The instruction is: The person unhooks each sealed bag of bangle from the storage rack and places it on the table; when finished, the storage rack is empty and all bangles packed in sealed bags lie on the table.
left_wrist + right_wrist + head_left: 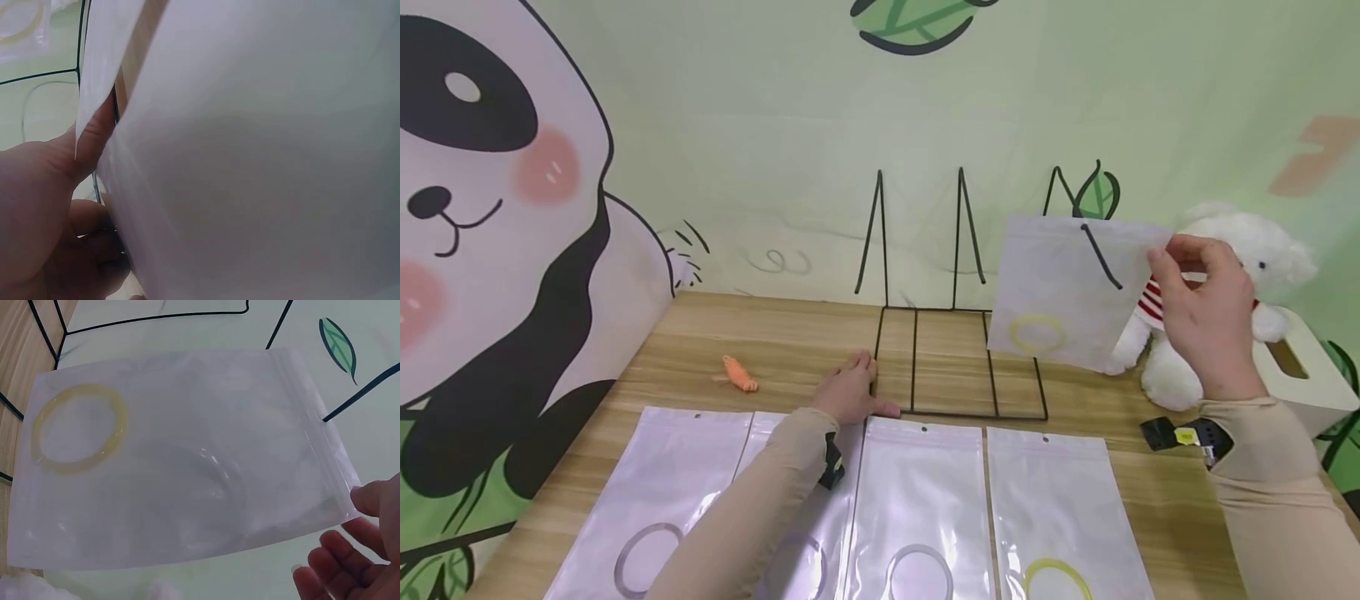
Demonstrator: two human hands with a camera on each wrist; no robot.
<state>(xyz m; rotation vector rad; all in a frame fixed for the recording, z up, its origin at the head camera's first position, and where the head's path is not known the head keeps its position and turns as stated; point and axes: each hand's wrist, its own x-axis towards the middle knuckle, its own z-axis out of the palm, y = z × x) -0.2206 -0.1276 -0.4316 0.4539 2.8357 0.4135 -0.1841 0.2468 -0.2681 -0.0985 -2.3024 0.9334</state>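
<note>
My right hand pinches the upper right corner of a whitish zip bag with a yellow ring mark near its bottom. The bag hangs on the right prong of a black wire rack; the prong's tip sticks out through the top of the bag. In the right wrist view the thumb lies over the bag's zip edge. My left hand grips the rack's base at its front left corner. Loose bag edges partly cover that hand in the left wrist view.
Several flat zip bags with ring marks lie in a row at the front. A small orange object lies at left. A white plush bear and a white box stand at right. Behind the table is a printed wall.
</note>
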